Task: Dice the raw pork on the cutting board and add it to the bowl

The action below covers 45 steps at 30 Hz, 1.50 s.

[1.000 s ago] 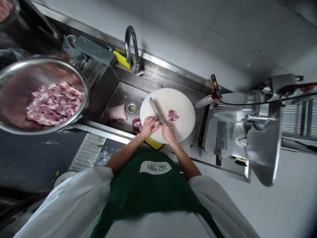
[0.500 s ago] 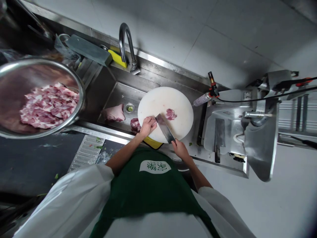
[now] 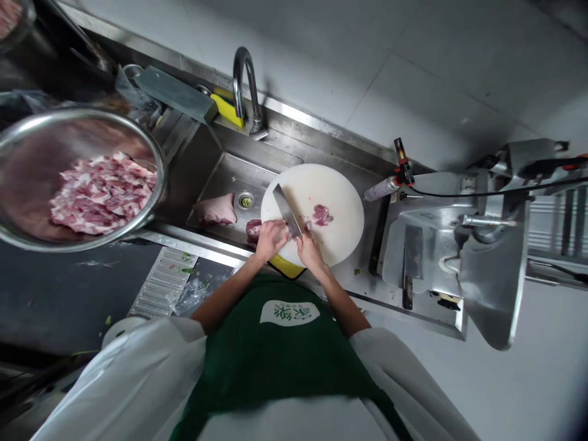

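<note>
A round white cutting board (image 3: pixel 340 239) lies across the sink. My right hand (image 3: pixel 310 250) grips the handle of a cleaver (image 3: pixel 287 211), its blade slanting up and left over the board. My left hand (image 3: pixel 272 239) has its fingers bent and pressed down at the board's left edge, close to the blade. A little pink meat shows by those fingertips; most of it is hidden. Cut meat pieces (image 3: pixel 321 215) lie on the board, right of the blade. Beside my left hand, a red chunk of meat (image 3: pixel 253 230) sits in the sink, partly covered.
A large steel bowl (image 3: pixel 158 202) of cut meat stands at the left. A skin-on meat slab (image 3: pixel 218 209) rests in the sink (image 3: pixel 229 174) below the faucet (image 3: pixel 243 79). To the right are a blowtorch (image 3: pixel 390 182), another cleaver (image 3: pixel 408 263) and a metal slicer (image 3: pixel 493 269).
The cleaver has swung to a steeper angle and moved left, its tip farther up the board. My right hand has come up and left, nearer my left hand. Small meat bits now show beside the blade.
</note>
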### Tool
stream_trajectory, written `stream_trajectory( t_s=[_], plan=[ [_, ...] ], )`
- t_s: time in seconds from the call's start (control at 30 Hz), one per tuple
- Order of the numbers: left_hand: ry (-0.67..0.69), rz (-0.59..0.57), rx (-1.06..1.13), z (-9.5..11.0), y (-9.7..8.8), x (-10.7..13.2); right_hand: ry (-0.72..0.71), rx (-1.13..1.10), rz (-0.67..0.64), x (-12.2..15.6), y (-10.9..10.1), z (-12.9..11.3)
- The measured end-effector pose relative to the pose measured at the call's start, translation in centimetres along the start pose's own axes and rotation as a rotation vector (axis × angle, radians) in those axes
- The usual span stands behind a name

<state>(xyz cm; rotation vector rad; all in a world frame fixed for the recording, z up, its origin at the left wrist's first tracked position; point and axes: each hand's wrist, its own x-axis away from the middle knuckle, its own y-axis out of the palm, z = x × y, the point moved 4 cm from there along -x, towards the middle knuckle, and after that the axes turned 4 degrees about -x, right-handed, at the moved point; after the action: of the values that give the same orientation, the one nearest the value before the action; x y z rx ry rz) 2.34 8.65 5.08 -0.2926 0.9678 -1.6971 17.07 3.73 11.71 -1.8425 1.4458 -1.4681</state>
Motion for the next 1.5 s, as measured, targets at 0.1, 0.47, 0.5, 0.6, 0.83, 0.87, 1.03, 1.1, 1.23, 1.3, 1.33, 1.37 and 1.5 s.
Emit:
stream_trajectory(
  t_s=[0.1, 0.47, 0.5, 0.6, 0.83, 0.87, 1.03, 1.1, 1.23, 1.3, 1.33, 1.37, 1.5],
  plan=[
    [0.06, -0.152, -0.013, 0.5, 2.3, -0.6, 0.015, -0.024, 0.034, -0.5, 0.3, 0.8],
    [0.075, -0.116, -0.008, -0.6, 3.1, -0.6, 0.149, 0.016, -0.06, 6.2, 1.9, 5.5],
    [0.085, -0.126, 0.008, -0.5, 3.2, -0.6, 0.159, 0.02, -0.064, 7.0, 2.0, 5.9],
    [0.111, -0.173, 0.044, -0.3, 3.4, -0.9, 0.177, 0.015, -0.078, 7.4, 2.1, 5.8],
    [0.176, -0.239, 0.068, -0.6, 3.0, -1.7, 0.061, -0.095, 0.11, -2.6, 0.3, -0.1],
    [0.189, -0.251, 0.07, -0.7, 2.9, -1.7, 0.055, -0.115, 0.126, -4.3, 0.1, -0.4],
    [0.242, -0.287, 0.07, -0.8, 1.9, -1.1, 0.011, -0.3, 0.185, -7.8, -0.9, 1.9],
    [0.247, -0.299, 0.102, -0.5, 1.6, -0.7, 0.014, -0.402, 0.25, -6.8, -1.4, 3.8],
    [0.249, -0.364, 0.195, 1.4, 2.0, -0.4, 0.111, -0.666, 0.424, -2.4, -2.0, 8.2],
    [0.223, -0.353, 0.201, 2.8, 2.6, -1.4, 0.185, -0.771, 0.489, 0.4, -1.9, 10.4],
    [0.197, -0.314, 0.194, 3.5, 2.8, -2.3, 0.221, -0.805, 0.513, 1.7, -1.8, 11.4],
    [0.166, -0.262, 0.186, 4.1, 3.2, -3.5, 0.252, -0.828, 0.533, 2.9, -1.6, 12.3],
    [0.1, -0.2, 0.157, 6.6, 5.7, -9.6, 0.323, -0.815, 0.561, 7.0, -0.5, 15.0]
  ],
)
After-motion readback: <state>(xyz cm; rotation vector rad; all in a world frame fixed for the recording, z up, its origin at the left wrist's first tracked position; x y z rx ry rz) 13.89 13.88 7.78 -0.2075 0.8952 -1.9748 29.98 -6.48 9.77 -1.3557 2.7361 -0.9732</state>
